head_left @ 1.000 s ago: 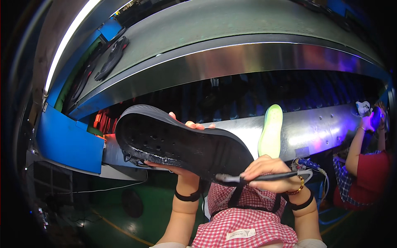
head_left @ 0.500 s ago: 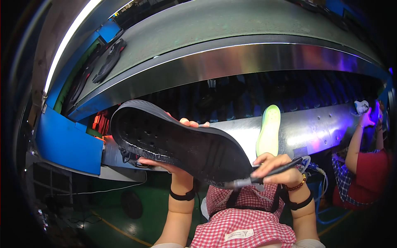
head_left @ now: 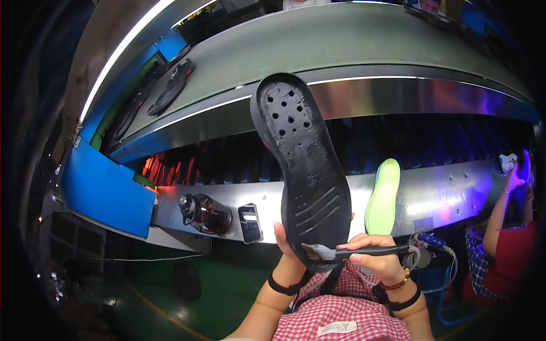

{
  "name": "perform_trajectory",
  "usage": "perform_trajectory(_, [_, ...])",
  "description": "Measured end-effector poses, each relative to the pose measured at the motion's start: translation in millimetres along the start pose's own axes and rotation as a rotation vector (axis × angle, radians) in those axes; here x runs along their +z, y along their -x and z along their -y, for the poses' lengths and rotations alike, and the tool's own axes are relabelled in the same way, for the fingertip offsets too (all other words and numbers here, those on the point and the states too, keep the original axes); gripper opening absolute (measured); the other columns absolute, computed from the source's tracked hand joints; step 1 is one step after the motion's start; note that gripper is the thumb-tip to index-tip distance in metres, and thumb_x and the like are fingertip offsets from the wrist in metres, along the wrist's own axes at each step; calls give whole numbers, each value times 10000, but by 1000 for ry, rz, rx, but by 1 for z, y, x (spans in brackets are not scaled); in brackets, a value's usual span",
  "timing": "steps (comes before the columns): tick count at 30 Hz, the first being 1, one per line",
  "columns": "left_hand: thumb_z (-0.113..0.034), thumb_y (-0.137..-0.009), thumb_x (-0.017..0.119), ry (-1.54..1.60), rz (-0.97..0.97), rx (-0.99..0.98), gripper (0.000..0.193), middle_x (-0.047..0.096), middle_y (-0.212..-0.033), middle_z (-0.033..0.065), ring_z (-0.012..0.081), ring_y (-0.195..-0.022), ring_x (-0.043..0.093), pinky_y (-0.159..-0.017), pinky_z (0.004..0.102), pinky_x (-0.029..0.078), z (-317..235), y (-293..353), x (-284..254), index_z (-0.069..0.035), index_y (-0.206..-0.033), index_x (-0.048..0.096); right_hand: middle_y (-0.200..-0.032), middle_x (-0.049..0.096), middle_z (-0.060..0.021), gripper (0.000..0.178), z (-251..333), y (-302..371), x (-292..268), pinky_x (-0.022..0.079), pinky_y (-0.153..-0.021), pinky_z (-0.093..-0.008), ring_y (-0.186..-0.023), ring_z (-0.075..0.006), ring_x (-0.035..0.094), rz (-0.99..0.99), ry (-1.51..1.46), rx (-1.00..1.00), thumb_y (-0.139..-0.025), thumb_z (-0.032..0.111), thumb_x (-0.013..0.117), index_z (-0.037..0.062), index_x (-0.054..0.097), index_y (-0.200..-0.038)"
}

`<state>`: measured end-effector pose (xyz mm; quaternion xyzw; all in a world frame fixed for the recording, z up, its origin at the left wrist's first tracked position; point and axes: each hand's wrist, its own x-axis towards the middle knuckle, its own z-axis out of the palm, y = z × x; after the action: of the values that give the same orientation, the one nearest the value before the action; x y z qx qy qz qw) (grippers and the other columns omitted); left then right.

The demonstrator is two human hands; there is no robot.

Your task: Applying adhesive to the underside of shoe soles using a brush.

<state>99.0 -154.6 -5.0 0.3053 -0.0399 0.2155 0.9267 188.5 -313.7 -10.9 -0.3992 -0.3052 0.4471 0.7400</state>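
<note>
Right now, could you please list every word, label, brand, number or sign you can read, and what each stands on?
None reads clearly.
White label on the red checked apron: print too small to read.
Black shoe sole: faint marks mid-length, too small to read.

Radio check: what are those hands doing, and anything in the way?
Left hand holding black sole. Right hand gripping brush, bristles over the sole's near end. Yellow-green sole lying apart on metal ledge, not blocking the brush.

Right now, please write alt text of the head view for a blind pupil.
A person's left hand holds a black shoe sole; the right hand holds a brush at its lower end. A yellow-green sole lies beyond.
</note>
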Motion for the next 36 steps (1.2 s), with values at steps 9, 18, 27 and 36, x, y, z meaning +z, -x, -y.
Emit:
perform_trajectory(9, [-744, -806, 454, 125, 66, -120, 971, 345, -1469, 235, 427, -1294, 423, -1068, 636, 316, -6, -9, -26, -63, -1477, 286, -1032, 703, -167, 252, 22, -15, -16, 533, -888, -332, -968, -234, 680, 215, 440, -158, -797, -5, 718, -17, 697, -1048])
perform_trajectory(18, [-442, -858, 532, 175, 87, -268, 726, 521, -1315, 256, 358, -1140, 582, -980, 434, 486, -16, -10, -35, 41, -1383, 397, -1079, 690, -168, 219, 41, -24, -29, 527, -921, -364, -1012, -280, 674, 473, 490, -138, -810, 5, 703, -10, 693, -1029])
perform_trajectory(27, [-335, -889, 536, 73, -45, -552, 610, 571, -1256, 239, 314, -1100, 608, -994, 418, 464, -29, -14, -24, 55, -1347, 440, -1106, 680, -168, 254, 41, -21, -31, 536, -897, -362, -1033, -301, 665, 515, 576, -233, -814, -15, 677, 8, 675, -1066])
perform_trajectory(36, [-318, -937, 528, 40, -175, -747, 523, 605, -1215, 201, 253, -1032, 641, -919, 365, 510, -38, -18, -7, 30, -1325, 480, -1145, 671, -153, 267, 58, -23, -28, 556, -821, -333, -1009, -287, 675, 713, 668, -173, -825, 54, 658, 39, 686, -1090])
